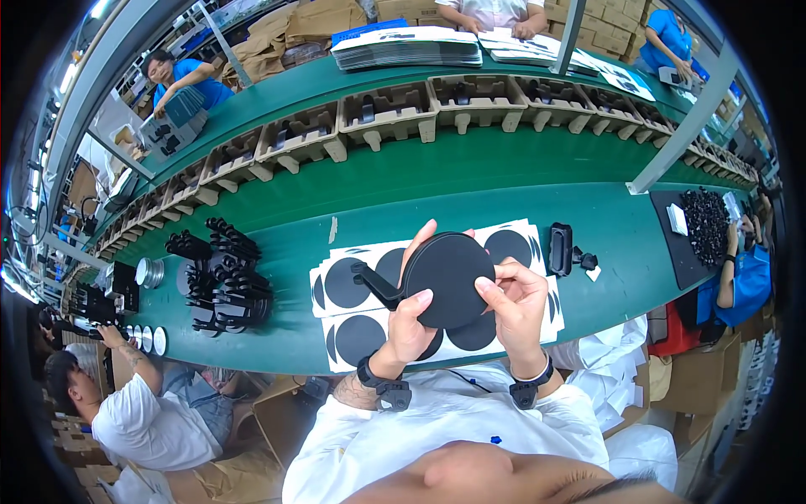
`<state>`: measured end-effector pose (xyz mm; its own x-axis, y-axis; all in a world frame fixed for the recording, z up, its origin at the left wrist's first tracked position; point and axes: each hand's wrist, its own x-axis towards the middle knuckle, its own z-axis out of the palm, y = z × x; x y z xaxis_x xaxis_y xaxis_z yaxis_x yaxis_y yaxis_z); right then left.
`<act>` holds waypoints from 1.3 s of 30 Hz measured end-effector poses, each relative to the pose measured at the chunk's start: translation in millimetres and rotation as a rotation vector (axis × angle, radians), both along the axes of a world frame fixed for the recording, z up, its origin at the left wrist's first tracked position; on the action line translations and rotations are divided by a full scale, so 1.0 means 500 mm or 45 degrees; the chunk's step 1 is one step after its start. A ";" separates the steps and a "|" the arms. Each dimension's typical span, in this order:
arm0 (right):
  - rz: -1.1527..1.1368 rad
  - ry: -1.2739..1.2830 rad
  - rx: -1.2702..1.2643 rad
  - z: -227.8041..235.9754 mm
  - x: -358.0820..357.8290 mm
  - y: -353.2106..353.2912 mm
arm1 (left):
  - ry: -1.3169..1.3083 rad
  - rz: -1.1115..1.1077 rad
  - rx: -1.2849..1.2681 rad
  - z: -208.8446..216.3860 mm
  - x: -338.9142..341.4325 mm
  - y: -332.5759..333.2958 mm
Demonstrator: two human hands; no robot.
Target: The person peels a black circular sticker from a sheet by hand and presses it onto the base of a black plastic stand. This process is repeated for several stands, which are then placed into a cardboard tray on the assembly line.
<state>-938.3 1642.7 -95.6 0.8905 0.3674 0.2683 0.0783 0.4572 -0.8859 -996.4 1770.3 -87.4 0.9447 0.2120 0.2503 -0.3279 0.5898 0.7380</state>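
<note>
A black round stand base (pixel 447 281) with a short angled arm (pixel 379 286) sticking out on its left is held up in front of me, its flat disc face turned toward me. My left hand (pixel 409 326) grips its left side, thumb on the near rim and fingers behind. On the right edge, my right hand (pixel 519 309) is closed with the thumb pressed on the disc face. Beneath lie white sheets (pixel 322 322) bearing round black pads (pixel 348 283), partly hidden by my hands. To their right rests a black clamp-like part (pixel 560 249) beside a smaller black jointed piece (pixel 584 259).
Several black stand parts (pixel 227 281) are piled at left, near silver discs (pixel 149 273). Brown moulded trays (pixel 386 115) line a belt (pixel 336 181) beyond the table. A metal post (pixel 693 118) stands at right by a dark mat (pixel 672 227) with small black parts. Co-workers sit around.
</note>
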 end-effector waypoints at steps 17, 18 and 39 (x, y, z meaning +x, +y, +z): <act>-0.712 -1.204 -0.708 0.013 0.049 0.035 | -0.056 0.020 -0.190 -0.014 -0.032 0.062; -0.723 -1.426 -0.385 0.010 0.044 0.038 | -0.049 0.008 -0.239 -0.015 -0.032 0.064; -0.558 -1.443 -0.765 0.024 0.234 0.134 | 0.121 -0.097 0.281 -0.106 -0.055 0.184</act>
